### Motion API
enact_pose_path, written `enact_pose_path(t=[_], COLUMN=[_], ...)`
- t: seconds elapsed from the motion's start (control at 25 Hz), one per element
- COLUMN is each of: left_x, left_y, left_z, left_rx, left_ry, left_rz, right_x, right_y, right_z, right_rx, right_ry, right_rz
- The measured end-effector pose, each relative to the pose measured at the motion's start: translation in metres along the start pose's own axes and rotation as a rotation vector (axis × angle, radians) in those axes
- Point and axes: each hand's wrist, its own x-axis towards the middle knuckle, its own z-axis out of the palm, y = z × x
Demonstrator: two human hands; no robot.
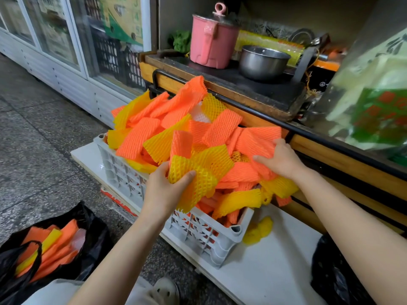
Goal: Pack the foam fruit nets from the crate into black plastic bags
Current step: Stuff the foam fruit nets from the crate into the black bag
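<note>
A grey plastic crate (196,234) stands on a white board, heaped with orange and yellow foam fruit nets (154,128). My left hand (164,190) grips a yellow net (193,179) at the crate's near side, thumb over its top. My right hand (280,159) grips orange nets (255,142) at the pile's right side. An open black plastic bag (92,227) sits on the floor at lower left, with orange and yellow nets (50,247) lying inside it.
A second black bag (334,276) lies on the white board (264,271) at lower right, and a loose yellow net (259,231) beside the crate. Behind stands a wooden cart (220,84) with a pink pot (211,38) and steel bowl (262,62). Glass-door coolers (55,40) line the left.
</note>
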Motion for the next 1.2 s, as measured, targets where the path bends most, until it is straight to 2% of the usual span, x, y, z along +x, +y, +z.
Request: enact_pose_path(t=[0.28, 0.56, 0.64, 0.8, 0.88, 1.04, 1.2], left_x=[-0.008, -0.019, -0.018, -0.023, -0.030, -0.043, -0.037], left_y=[0.000, -0.003, -0.003, 0.002, 0.002, 0.005, -0.009], left_z=[-0.006, -0.024, -0.027, -0.022, -0.022, -0.041, -0.086], left_rx=[-0.019, -0.053, -0.057, -0.092, -0.121, -0.248, -0.203], left_ry=[0.045, 0.229, 0.267, 0.217, 0.167, 0.085, 0.288], left_rz=[0.009, 0.007, -0.004, -0.001, 0.028, 0.140, 0.221], right_x=[-0.043, -0.095, -0.108, -0.134, -0.143, -0.156, -0.168], right_y=[-0.030, -0.070, -0.081, -0.101, -0.111, -0.139, -0.184], right_z=[-0.014, -0.003, 0.008, 0.036, 0.050, 0.077, 0.103], right_rx=[0.433, 0.814, 0.804, 0.472, 0.394, 0.458, 0.627], right_ry=[0.107, 0.058, 0.080, 0.184, 0.228, 0.118, 0.032], right_rz=[-0.102, -0.252, -0.286, -0.413, -0.490, -0.614, -0.642])
